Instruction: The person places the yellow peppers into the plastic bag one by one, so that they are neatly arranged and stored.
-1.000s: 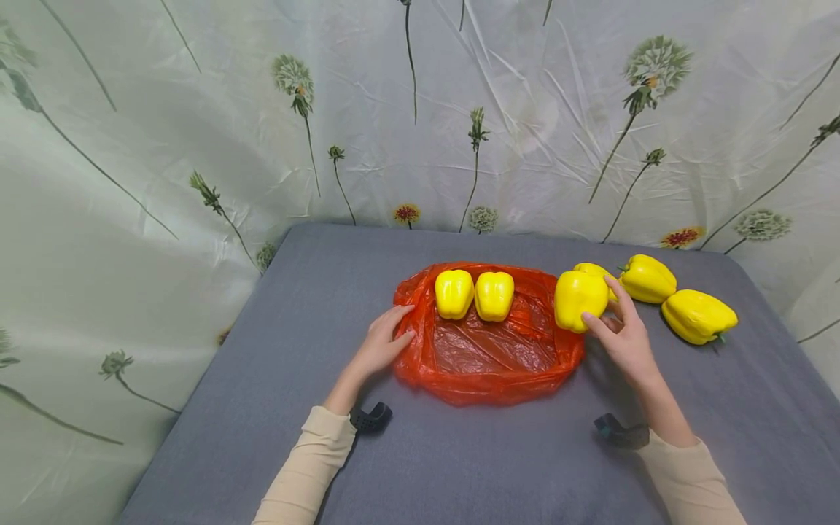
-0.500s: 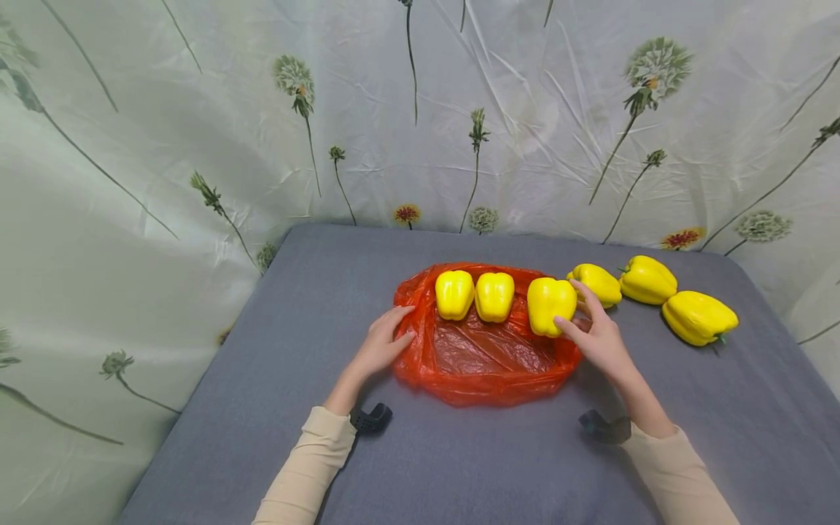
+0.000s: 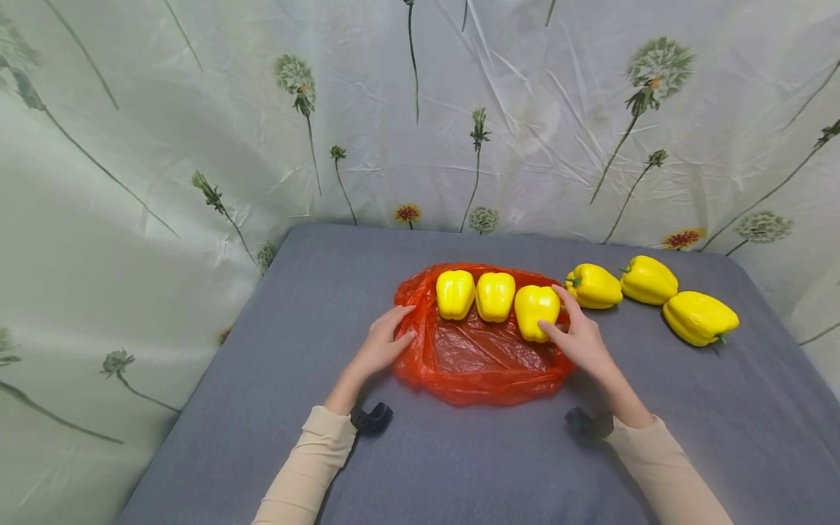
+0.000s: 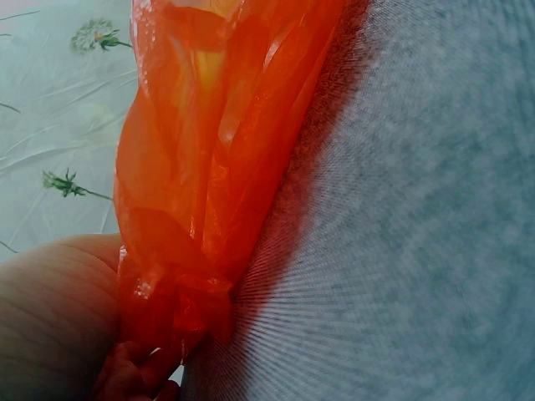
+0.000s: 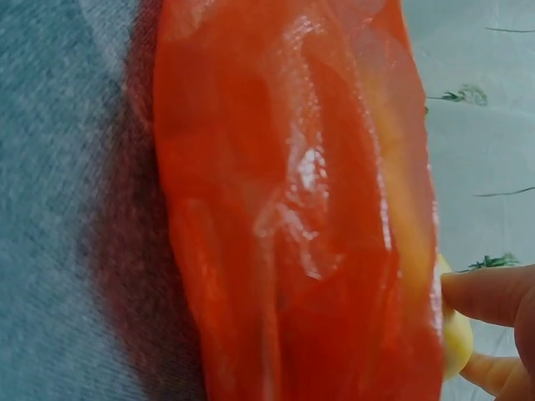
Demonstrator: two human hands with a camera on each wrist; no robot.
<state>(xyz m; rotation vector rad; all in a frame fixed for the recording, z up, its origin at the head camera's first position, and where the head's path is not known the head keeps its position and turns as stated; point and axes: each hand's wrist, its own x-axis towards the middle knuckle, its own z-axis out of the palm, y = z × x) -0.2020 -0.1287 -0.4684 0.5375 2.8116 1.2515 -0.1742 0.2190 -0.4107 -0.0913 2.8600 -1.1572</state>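
A red plastic bag lies spread open on the grey surface. Two yellow bell peppers, a left one and a middle one, sit side by side at its back. My right hand grips a third yellow bell pepper between thumb and fingers, at the bag's right inner side. From the right wrist, the bag wall covers most of this pepper. My left hand holds the bag's left edge; in the left wrist view some fingers show reddish through the plastic.
Right of the bag lie three more yellow bell peppers: a near one, a back one and a right one. Behind the grey padded surface hangs a pale curtain with a dandelion print.
My right hand has carried its bell pepper leftward and slightly down, from the bag's right rim to beside the middle pepper. The left hand stays at the bag's left edge.
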